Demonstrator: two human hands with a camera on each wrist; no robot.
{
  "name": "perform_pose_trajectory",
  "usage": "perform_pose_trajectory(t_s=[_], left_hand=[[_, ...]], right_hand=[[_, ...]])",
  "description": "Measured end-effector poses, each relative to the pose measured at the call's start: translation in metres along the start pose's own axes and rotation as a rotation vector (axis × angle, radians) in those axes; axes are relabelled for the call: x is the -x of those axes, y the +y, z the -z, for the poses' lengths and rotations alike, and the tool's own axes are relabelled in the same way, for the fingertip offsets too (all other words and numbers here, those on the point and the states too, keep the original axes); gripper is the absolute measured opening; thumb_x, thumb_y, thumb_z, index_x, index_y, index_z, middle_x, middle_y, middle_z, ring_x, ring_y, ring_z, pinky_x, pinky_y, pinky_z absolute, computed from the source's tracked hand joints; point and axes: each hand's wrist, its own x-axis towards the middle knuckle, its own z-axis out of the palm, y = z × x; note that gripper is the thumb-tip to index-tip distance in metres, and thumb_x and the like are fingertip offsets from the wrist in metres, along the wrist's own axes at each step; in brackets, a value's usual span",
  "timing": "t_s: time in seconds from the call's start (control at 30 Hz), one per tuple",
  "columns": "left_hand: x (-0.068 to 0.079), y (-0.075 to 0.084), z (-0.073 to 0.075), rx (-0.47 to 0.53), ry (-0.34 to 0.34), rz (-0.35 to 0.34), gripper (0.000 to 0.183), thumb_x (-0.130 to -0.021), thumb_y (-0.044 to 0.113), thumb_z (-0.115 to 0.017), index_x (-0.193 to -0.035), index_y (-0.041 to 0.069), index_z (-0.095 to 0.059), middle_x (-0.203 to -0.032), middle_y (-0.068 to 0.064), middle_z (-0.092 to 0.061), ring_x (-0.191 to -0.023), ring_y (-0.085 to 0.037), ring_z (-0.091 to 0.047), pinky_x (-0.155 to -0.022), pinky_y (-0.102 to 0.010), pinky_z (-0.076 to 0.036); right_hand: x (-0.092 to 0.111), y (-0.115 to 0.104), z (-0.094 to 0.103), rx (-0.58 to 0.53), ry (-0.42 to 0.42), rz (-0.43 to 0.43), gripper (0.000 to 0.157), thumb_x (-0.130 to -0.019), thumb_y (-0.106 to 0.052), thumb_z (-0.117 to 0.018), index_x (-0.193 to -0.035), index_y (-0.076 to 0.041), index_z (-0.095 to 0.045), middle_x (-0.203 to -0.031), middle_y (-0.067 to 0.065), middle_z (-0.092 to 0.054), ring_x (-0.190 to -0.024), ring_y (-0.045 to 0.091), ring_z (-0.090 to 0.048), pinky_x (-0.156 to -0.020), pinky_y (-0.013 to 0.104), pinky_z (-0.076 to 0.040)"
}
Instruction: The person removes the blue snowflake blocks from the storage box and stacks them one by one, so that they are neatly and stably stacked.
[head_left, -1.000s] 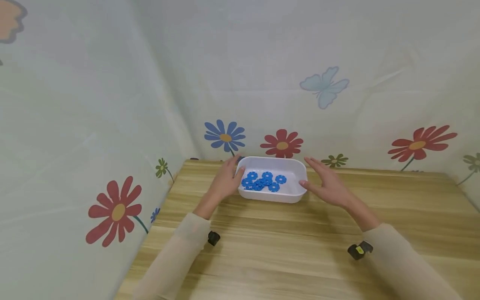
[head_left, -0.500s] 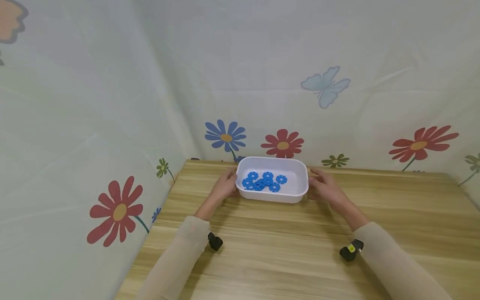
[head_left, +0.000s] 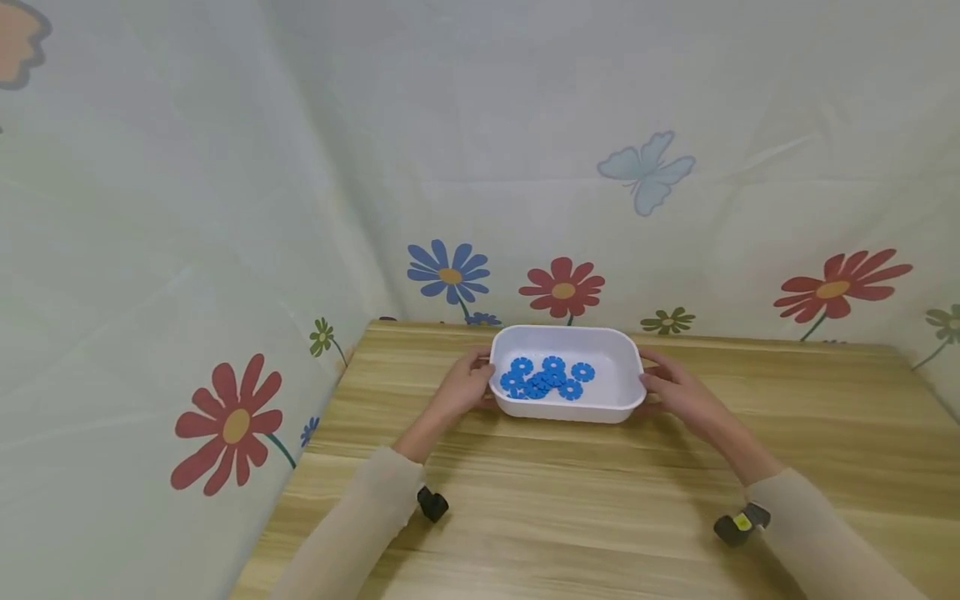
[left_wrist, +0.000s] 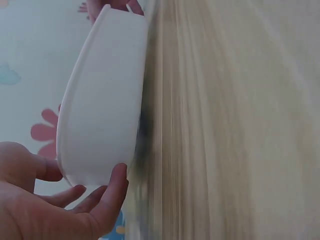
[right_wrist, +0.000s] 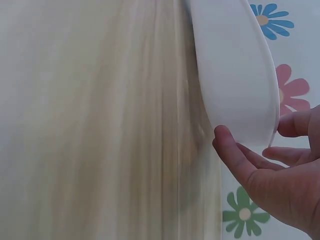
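Note:
A white plastic bin (head_left: 566, 412) with rounded corners is held between both hands near the back of the table. Several blue snowflake-shaped plastic discs (head_left: 553, 380) lie inside, mostly heaped toward its left half. My left hand (head_left: 462, 388) grips the bin's left end, thumb at the rim and fingers under the wall in the left wrist view. At the other end, my right hand (head_left: 686, 402) holds the bin the same way, its fingertips (right_wrist: 223, 133) against the lower wall in the right wrist view. A dark shadow shows along the bin's underside in both wrist views.
The wood-grain table (head_left: 570, 500) meets a pale cloth backdrop (head_left: 510, 167) printed with flowers and a butterfly just behind the bin. More cloth hangs along the table's left edge. A small black camera (head_left: 432, 504) sits at the left wrist, another black camera (head_left: 738, 527) at the right.
Both hands first stood spread at the bin's ends, then closed in and took hold of it. Since then the bin has shifted right and a little toward me, with the discs in it.

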Motion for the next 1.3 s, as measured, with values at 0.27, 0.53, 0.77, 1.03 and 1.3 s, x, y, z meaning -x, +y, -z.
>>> perform_pose_trajectory(t_s=[0.27, 0.53, 0.77, 1.03, 1.3], left_hand=[[0.014, 0.0, -0.018, -0.075, 0.001, -0.017, 0.043, -0.113, 0.02, -0.049, -0.155, 0.009, -0.049, -0.144, -0.018, -0.054, -0.109, -0.029, -0.067, -0.082, -0.039, -0.065], [0.018, -0.003, -0.021, -0.082, 0.005, -0.018, 0.044, -0.112, 0.02, -0.05, -0.155, 0.008, -0.049, -0.144, -0.019, -0.054, -0.111, -0.03, -0.067, -0.082, -0.04, -0.065], [0.0, -0.004, -0.016, -0.083, 0.013, 0.02, 0.046, -0.112, 0.029, -0.055, -0.154, 0.014, -0.051, -0.15, -0.015, -0.054, -0.119, -0.031, -0.065, -0.084, -0.039, -0.065], [-0.02, -0.002, -0.014, 0.017, -0.022, 0.102, 0.048, -0.11, 0.029, -0.056, -0.156, 0.013, -0.053, -0.156, -0.016, -0.053, -0.12, -0.03, -0.065, -0.085, -0.04, -0.065], [-0.026, -0.001, -0.01, 0.067, -0.077, 0.157, 0.05, -0.11, 0.029, -0.056, -0.157, 0.015, -0.051, -0.153, -0.014, -0.055, -0.119, -0.029, -0.065, -0.085, -0.041, -0.065]], right_hand=[[0.023, 0.006, 0.01, 0.033, 0.021, 0.021, 0.06, -0.111, -0.009, -0.05, -0.164, 0.005, -0.025, -0.147, 0.042, -0.046, -0.128, 0.052, -0.057, -0.093, 0.05, -0.062], [0.029, 0.007, 0.012, 0.15, 0.028, 0.018, 0.06, -0.11, -0.014, -0.055, -0.161, 0.005, -0.029, -0.146, 0.039, -0.05, -0.127, 0.051, -0.059, -0.094, 0.05, -0.061], [0.016, -0.018, 0.018, 0.4, 0.17, 0.135, 0.051, -0.11, -0.026, -0.061, -0.148, 0.007, -0.051, -0.14, 0.03, -0.06, -0.126, 0.047, -0.06, -0.101, 0.06, -0.055], [-0.023, -0.039, 0.012, 0.472, 0.001, 0.271, 0.04, -0.102, -0.022, -0.074, -0.133, 0.002, -0.067, -0.126, 0.02, -0.071, -0.114, 0.034, -0.067, -0.1, 0.054, -0.058], [-0.06, -0.031, -0.003, 0.596, -0.134, 0.285, 0.032, -0.096, -0.011, -0.08, -0.124, 0.004, -0.074, -0.117, 0.018, -0.074, -0.108, 0.033, -0.069, -0.098, 0.055, -0.058]])
